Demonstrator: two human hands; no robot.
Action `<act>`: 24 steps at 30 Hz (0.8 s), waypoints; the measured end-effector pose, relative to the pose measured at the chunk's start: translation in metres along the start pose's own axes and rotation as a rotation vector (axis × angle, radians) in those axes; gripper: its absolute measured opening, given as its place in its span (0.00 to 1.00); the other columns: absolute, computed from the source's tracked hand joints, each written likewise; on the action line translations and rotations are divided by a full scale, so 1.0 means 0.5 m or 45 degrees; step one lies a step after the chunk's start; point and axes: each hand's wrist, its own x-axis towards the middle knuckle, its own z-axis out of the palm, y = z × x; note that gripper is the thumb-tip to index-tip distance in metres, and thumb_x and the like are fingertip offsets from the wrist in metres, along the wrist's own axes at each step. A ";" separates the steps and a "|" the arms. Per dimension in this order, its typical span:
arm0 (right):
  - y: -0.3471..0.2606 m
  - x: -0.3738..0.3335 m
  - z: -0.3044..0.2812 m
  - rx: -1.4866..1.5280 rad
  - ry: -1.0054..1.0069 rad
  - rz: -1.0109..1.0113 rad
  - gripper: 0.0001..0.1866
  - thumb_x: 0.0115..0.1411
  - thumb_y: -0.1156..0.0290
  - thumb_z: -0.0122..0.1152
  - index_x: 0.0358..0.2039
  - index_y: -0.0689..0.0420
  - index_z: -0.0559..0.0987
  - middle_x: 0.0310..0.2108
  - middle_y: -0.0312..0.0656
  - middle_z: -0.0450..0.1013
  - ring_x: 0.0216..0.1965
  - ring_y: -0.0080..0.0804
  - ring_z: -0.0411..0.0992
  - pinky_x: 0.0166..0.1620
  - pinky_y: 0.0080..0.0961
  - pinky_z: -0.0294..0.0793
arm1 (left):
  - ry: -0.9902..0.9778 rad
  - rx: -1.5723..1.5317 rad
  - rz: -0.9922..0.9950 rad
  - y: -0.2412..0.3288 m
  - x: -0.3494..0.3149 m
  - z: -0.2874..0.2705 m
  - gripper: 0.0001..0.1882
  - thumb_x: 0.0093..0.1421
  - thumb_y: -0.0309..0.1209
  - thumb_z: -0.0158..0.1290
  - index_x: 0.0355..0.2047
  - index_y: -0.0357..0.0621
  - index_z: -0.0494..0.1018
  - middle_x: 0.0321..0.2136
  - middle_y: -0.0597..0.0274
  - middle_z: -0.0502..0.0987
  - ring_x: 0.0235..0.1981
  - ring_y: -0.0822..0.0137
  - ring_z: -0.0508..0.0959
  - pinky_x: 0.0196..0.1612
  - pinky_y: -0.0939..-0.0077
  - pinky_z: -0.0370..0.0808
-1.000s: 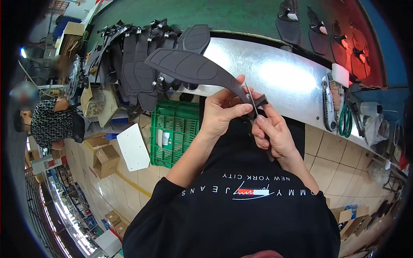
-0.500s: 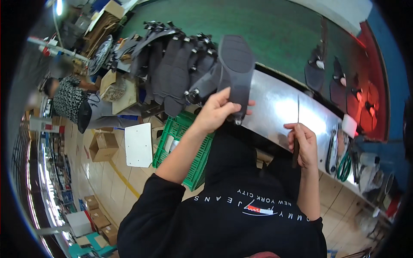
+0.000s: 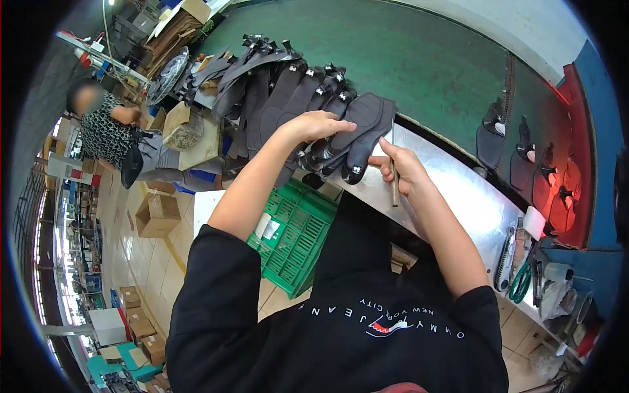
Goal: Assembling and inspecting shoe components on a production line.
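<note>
A black sandal sole (image 3: 367, 114) with a padded, stitched footbed lies tilted on top of a heap of similar black soles (image 3: 288, 92) with straps and shiny buckle-like bits. My left hand (image 3: 318, 123) rests over it, fingers stretched along its near edge, and does not appear to wrap round it. Close to the heap's right end, my right hand (image 3: 407, 171) is closed round a slim, rod-like metal tool (image 3: 395, 187). Its fingertips are beside the strap end of a sole; whether they touch it I cannot tell.
The heap sits at the left end of a steel worktop (image 3: 452, 187), beside a green conveyor belt (image 3: 419, 59) carrying several sandal soles (image 3: 490, 134) under red light. Scissors (image 3: 521, 281) lie at the right. A green crate (image 3: 295, 226) stands below; a co-worker (image 3: 105, 124) sits far left.
The sole in my left hand has come down and tilted onto the heap. My right hand has moved up and left with the tool, close to the soles. The view has shifted slightly.
</note>
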 end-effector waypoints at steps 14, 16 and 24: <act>0.024 -0.038 -0.022 -0.603 0.140 -0.221 0.11 0.61 0.64 0.55 0.39 0.58 0.76 0.15 0.34 0.67 0.09 0.20 0.59 0.12 0.21 0.57 | 0.082 -0.812 -0.012 -0.010 -0.024 0.121 0.35 0.52 0.58 0.59 0.44 0.34 0.76 0.26 0.58 0.78 0.26 0.71 0.78 0.24 0.77 0.74; 0.072 0.001 -0.066 -1.132 0.434 -0.941 0.14 0.62 0.67 0.54 0.46 0.58 0.76 0.17 0.35 0.70 0.09 0.21 0.61 0.12 0.22 0.58 | 0.208 -0.584 0.072 0.022 -0.024 0.124 0.35 0.52 0.60 0.57 0.35 0.34 0.79 0.21 0.56 0.78 0.25 0.70 0.79 0.26 0.74 0.74; 0.071 -0.097 0.011 -0.393 0.230 -0.453 0.25 0.62 0.79 0.41 0.61 0.56 0.66 0.19 0.34 0.69 0.10 0.18 0.61 0.13 0.17 0.59 | 0.157 -0.687 -0.089 0.051 -0.055 0.137 0.46 0.41 0.59 0.66 0.44 0.24 0.73 0.32 0.50 0.79 0.33 0.64 0.79 0.39 0.72 0.76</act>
